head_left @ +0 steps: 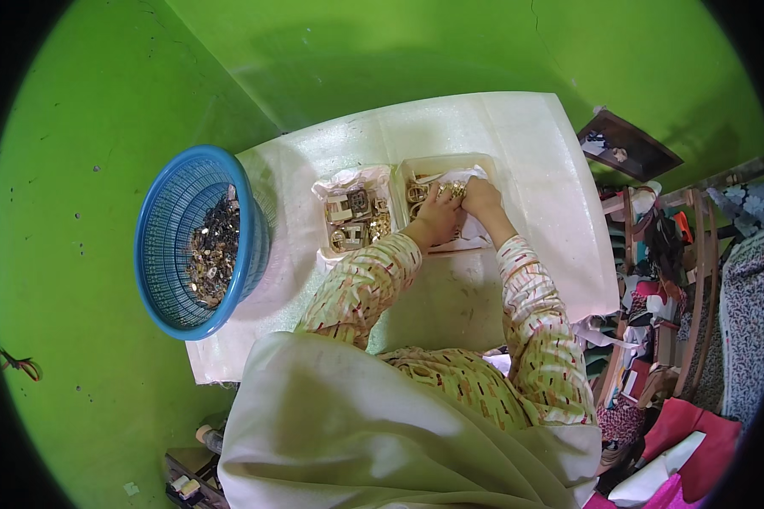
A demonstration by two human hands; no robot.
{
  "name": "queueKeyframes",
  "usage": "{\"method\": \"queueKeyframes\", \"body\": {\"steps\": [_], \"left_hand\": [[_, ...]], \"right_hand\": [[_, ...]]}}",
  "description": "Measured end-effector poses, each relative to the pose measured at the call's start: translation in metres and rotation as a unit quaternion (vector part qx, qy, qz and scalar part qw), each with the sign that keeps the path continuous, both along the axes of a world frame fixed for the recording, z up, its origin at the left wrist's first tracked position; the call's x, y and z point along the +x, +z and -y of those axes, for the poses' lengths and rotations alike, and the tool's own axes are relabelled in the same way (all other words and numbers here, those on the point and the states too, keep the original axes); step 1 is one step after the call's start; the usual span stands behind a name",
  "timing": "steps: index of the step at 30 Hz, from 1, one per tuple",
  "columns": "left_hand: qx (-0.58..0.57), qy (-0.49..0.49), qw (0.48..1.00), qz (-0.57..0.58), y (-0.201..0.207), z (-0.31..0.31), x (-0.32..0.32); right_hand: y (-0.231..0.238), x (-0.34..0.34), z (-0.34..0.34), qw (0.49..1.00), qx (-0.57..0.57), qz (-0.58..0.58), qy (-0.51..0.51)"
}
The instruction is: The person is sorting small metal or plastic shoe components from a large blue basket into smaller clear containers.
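Observation:
My left hand (pixel 438 219) reaches into the right-hand plastic box (pixel 494 174), its fingers closed around a cluster of gold-coloured metal pieces (pixel 452 188). Close against it, my right hand (pixel 482 198) is bent over the same cluster with its fingers pressed together. What exactly its fingertips grip is hidden. White paper (pixel 469 233) lines this box, and gold-toned rings or buckles (pixel 417 193) lie at its left side. Directly left stands a paper-lined box (pixel 320 225) holding gold and dark square buckles (pixel 348 208) and small gold pieces (pixel 380 222).
A blue plastic basket (pixel 148 246) with many dark and gold small pieces (pixel 214 246) stands on the table's left side. The table has a whitish cover (pixel 560 229). Green walls (pixel 399 51) rise behind. Cluttered shelves (pixel 654 297) and a dark frame (pixel 628 144) are at the right.

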State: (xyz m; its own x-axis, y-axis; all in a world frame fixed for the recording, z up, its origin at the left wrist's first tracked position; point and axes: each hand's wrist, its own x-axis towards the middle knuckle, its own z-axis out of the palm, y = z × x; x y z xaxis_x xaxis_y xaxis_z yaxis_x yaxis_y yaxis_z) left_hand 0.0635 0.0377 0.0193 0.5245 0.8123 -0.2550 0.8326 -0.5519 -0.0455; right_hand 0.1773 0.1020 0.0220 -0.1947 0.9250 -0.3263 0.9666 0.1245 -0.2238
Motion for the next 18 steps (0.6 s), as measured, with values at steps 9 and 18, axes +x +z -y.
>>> {"method": "queueKeyframes", "body": {"steps": [9,18], "left_hand": [[0.0,0.006,1.0,0.002,-0.004,0.001,-0.003],[-0.011,0.006,0.999,0.029,-0.005,-0.007,0.002]], "right_hand": [[-0.006,-0.004,0.003,1.0,0.016,0.0,-0.014],[-0.013,0.004,-0.005,0.999,0.03,-0.008,-0.02]]}}
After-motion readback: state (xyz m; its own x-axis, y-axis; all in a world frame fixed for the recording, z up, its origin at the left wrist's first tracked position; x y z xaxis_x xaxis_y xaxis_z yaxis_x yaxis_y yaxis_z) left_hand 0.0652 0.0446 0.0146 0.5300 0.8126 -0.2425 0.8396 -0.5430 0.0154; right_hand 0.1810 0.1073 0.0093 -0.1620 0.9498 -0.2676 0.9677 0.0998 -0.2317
